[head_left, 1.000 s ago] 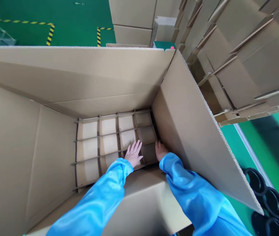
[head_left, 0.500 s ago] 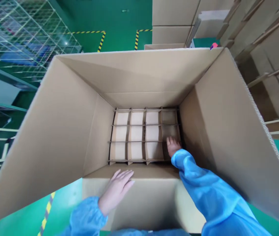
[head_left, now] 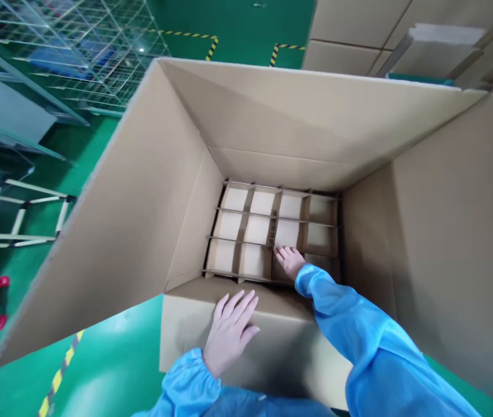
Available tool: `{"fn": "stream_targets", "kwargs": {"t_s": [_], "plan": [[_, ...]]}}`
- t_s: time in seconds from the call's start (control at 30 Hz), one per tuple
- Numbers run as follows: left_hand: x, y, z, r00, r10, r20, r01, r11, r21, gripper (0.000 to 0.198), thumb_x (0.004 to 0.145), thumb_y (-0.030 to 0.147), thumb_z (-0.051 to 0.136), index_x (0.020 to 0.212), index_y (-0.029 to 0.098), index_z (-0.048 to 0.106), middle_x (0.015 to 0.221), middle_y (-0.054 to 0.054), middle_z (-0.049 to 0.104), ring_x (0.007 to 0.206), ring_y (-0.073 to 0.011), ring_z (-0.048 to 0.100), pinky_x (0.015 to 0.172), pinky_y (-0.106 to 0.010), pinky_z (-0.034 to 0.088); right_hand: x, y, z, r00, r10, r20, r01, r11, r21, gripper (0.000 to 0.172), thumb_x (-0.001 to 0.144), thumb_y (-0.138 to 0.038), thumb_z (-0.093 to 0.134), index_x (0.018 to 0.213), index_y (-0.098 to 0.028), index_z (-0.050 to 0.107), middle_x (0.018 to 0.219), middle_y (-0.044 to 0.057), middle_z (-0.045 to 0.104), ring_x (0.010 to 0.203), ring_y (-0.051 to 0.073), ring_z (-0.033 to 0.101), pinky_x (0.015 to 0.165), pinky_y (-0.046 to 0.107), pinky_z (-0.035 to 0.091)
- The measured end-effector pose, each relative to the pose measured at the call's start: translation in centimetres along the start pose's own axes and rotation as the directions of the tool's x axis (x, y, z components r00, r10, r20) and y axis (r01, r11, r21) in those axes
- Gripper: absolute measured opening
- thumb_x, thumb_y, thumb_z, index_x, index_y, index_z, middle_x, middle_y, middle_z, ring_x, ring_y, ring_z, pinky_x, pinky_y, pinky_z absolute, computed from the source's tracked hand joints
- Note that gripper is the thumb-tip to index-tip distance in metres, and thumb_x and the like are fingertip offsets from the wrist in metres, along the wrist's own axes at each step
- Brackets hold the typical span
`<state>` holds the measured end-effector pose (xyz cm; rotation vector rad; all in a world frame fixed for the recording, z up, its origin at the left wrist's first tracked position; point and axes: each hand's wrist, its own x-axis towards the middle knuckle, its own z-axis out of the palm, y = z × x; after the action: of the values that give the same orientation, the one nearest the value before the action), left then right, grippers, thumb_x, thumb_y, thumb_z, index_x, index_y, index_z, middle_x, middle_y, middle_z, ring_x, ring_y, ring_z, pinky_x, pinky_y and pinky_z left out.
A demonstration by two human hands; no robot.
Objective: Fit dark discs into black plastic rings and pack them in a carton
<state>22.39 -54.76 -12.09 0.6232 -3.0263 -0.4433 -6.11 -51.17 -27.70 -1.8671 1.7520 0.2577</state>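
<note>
Low in the carton (head_left: 298, 110) sits a cardboard divider (head_left: 277, 202).
Pale cells (head_left: 258, 230) dim toward three o'clock; dark print (head_left: 273, 226) marks its middle. At seven, the left hand (head_left: 231, 331) spreads its fingers; at five, the right hand (head_left: 290, 260) curls, grip unclear.

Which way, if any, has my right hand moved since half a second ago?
Yes: your right hand has moved left, away from the carton's right wall, from the cardboard divider grid's rightmost column to the next.

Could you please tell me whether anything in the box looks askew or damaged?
Nothing stands out: the divider grid lies in the box with no tear visible, though the right hand hides part of it.
</note>
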Motion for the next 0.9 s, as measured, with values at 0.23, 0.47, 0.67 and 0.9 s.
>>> {"fn": "stream_targets", "kwargs": {"t_s": [0.23,0.47,0.67,0.9], "plan": [[-0.2,0.2,0.2,0.999,-0.027,-0.041,0.025,0.999,-0.045,0.049,0.098,0.041,0.052,0.142,0.020,0.052,0.143,-0.003,0.057,0.132,-0.0231,0.046,0.118,-0.041,0.013,-0.6,-0.9,0.6,0.996,-0.061,0.058,0.059,0.998,0.022,0.068,0.087,-0.004,0.042,0.154,-0.016,0.036,0.152,0.015,0.042,0.135,0.032,0.043,0.107,0.047,0.044],[-0.1,0.6,-0.1,0.999,-0.022,-0.036,0.021,0.999,-0.025,0.051,0.095,0.041,0.056,0.140,0.017,0.052,0.144,-0.005,0.056,0.129,-0.0258,0.047,0.114,-0.044,0.017,-0.6,-3.2,-3.1,1.000,0.010,0.027,-0.011,0.999,0.037,0.060,0.089,-0.008,0.043,0.148,-0.015,0.045,0.146,0.017,0.049,0.136,0.030,0.044,0.107,0.045,0.044],[-0.3,0.6,-0.2,0.999,-0.027,-0.023,0.027,1.000,0.009,0.054,0.097,0.047,0.052,0.143,0.019,0.050,0.145,-0.005,0.055,0.128,-0.0247,0.048,0.111,-0.043,0.021,6.8,-8.1,-3.4,0.993,-0.007,-0.115,0.017,0.996,0.085,0.072,0.089,-0.004,0.033,0.158,-0.016,0.022,0.159,0.014,0.031,0.146,0.031,0.028,0.119,0.054,0.026],[-0.1,0.8,0.2,0.997,-0.051,-0.065,0.049,0.998,-0.031,0.050,0.096,0.047,0.054,0.140,0.022,0.054,0.143,-0.001,0.057,0.129,-0.0230,0.047,0.112,-0.041,0.021,9.8,-7.7,-2.4,0.994,0.078,-0.071,-0.067,0.988,0.139,0.062,0.093,-0.004,0.035,0.155,-0.006,0.027,0.154,0.024,0.033,0.141,0.037,0.033,0.116,0.060,0.028]]}}
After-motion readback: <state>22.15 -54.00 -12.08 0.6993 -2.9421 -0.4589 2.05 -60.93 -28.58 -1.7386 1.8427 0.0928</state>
